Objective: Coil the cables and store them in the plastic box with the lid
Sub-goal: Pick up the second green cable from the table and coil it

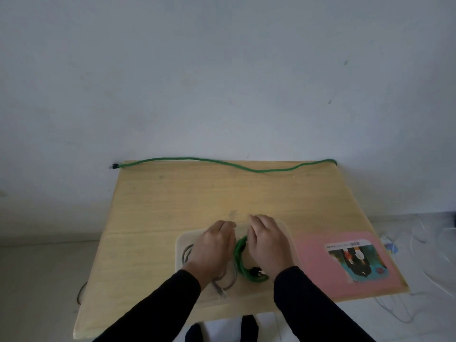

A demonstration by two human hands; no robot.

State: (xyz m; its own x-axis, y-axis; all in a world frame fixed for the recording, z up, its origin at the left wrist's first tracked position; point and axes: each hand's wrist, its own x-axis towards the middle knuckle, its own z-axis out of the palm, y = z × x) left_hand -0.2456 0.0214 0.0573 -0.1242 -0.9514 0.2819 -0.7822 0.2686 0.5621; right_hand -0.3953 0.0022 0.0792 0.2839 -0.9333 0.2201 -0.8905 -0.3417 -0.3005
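Your left hand [214, 245] and right hand [267, 243] sit side by side at lower centre of the frame, both palm-down over the plastic box [181, 243], whose pale rim shows at the left of your left hand. The fingers of both hands point away from you and lie close together, curving down; whether they grip anything under them cannot be told from this view. Between your hands lies the coiled green cable [240, 257], its dark plug near your right wrist, inside the box outline. A coiled grey cable [223, 283] lies under and below your left wrist, its plug end toward the bottom of the frame. A second green cable [222, 164] lies uncoiled along the far edge of the table [172, 201], stretching from upper left to upper right of the tabletop. A pink lid [318, 265] with a picture label lies flat at the lower right, just beside the box.
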